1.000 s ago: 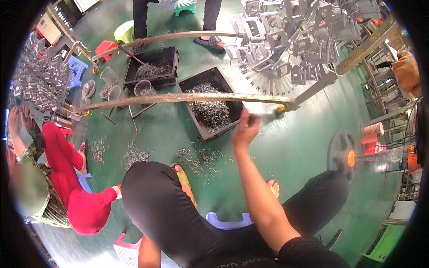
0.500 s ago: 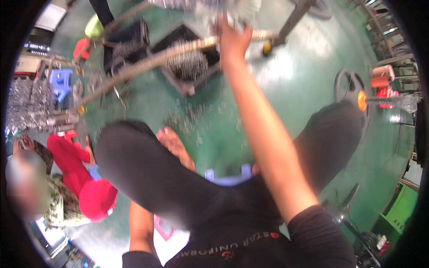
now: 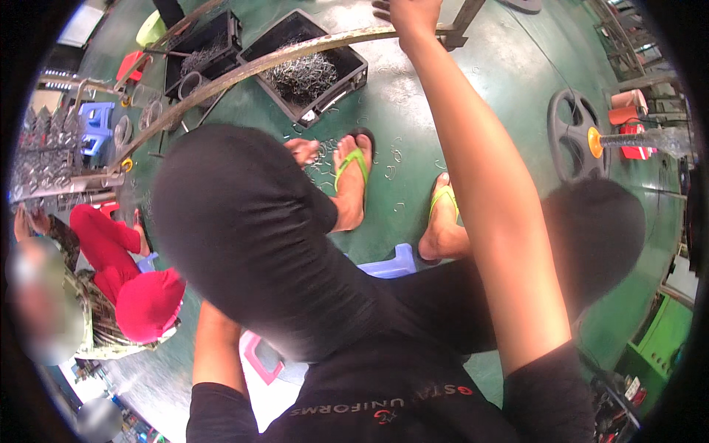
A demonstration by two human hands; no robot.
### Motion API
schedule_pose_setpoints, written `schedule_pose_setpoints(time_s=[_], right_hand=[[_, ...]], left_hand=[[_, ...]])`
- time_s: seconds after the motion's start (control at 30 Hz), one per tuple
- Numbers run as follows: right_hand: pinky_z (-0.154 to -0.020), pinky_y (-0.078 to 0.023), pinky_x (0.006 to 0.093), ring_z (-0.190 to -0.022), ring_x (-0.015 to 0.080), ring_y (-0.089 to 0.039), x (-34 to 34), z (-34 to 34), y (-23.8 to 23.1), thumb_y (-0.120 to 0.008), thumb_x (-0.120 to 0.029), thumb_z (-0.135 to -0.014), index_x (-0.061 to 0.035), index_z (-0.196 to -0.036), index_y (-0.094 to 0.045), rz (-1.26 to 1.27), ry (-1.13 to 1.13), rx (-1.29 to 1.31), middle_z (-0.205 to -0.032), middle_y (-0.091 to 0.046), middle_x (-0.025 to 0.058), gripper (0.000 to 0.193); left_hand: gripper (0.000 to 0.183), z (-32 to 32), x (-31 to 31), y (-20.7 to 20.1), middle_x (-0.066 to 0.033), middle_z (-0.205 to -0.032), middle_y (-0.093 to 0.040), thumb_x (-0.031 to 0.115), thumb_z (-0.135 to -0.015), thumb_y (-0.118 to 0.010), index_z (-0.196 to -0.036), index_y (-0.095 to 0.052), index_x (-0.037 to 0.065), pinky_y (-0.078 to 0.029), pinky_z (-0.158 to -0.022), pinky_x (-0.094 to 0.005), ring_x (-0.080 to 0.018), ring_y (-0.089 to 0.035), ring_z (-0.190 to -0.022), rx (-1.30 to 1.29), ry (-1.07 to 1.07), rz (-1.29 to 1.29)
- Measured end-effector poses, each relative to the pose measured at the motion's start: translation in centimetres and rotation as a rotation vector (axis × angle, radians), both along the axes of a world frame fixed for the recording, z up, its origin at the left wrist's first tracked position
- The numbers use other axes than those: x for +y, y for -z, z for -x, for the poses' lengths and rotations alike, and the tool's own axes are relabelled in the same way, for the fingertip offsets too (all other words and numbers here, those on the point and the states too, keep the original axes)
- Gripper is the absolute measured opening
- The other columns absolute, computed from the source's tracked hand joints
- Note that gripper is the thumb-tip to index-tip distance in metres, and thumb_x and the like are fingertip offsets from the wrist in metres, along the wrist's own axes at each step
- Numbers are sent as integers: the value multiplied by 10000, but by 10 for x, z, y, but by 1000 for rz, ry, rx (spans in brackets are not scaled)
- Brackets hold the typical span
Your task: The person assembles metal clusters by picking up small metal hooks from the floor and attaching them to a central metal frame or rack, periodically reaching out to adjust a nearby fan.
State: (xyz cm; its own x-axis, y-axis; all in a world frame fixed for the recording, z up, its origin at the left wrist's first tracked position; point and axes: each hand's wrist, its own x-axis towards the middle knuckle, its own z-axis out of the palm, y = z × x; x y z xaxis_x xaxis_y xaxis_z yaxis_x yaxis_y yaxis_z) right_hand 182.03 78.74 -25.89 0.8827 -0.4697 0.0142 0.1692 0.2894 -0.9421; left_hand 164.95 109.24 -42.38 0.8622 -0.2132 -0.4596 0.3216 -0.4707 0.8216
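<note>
My right hand (image 3: 413, 16) is at the top edge, partly cut off, just beyond a long rusty metal bar (image 3: 288, 53). Its visible fingers point left and stand apart, with nothing seen in them. Past my left knee, low over the floor, shows my left hand (image 3: 301, 151), its wrist hidden by the leg. Its fingers look bent together beside scattered small bent wire pieces (image 3: 321, 166); what they hold, if anything, is too small to make out. A black crate (image 3: 314, 111) holds a heap of similar wire pieces (image 3: 303, 77).
A second black crate (image 3: 233, 29) stands to the left. Below me is a blue plastic stool (image 3: 391, 266). A dark wheel-shaped base (image 3: 565, 136) lies at right. Another person in red trousers (image 3: 103, 240) sits at left, near racks of shiny metal parts (image 3: 44, 151).
My right hand has moved up and right, and the clear, shiny bunch near it is out of view. My left hand has shifted forward past the knee. The view has tilted, showing both feet.
</note>
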Motion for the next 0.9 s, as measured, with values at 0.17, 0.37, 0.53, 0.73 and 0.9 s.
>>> schedule_pose_setpoints(time_s=[0.17,0.37,0.53,0.73,0.9], right_hand=[[-898,-512,439,-977,352,-684,-72,69,114,-619,-476,-983,60,-1174,-592,630,230,220,-994,-696,250,570],[-1239,-188,509,-1538,381,-203,-104,194,257,-555,-491,-1000,18,-1536,-355,1208,225,896,-1641,-276,225,766],[-1254,-142,532,-1551,417,-139,-90,195,293,-516,-445,-1027,30,-1568,-294,1462,-77,643,-1670,-194,229,754],[-1240,-214,513,-1502,397,-300,-217,32,298,-540,-440,-1013,52,-1504,-403,1377,404,587,-1588,-364,264,708],[-1231,-238,511,-1505,387,-301,-213,18,312,-479,-488,-1026,79,-1508,-374,1480,119,660,-1588,-349,282,752]], left_hand=[[442,-20,-117,18,-144,-1163,-691,365,-951,-690,-1225,-658,19,-519,-944,-418,-293,-668,-1086,-418,347,-54],[361,-40,-114,-16,-178,-1248,-636,253,-915,-707,-1167,-647,1,-480,-1009,-451,-368,-589,-1199,-669,607,-156],[452,-59,-138,17,-186,-1377,-567,318,-924,-689,-1249,-616,12,-451,-1054,-472,-373,-518,-1312,-629,790,-216],[841,-84,-187,47,-267,-1583,-359,627,-973,-497,-1469,-453,-51,-336,-1185,-488,-413,-339,-1479,-455,945,-685],[808,-113,-226,4,-291,-1445,-510,627,-978,-491,-1299,-574,-110,-453,-1073,-518,-435,-525,-1314,-68,1192,-726]])
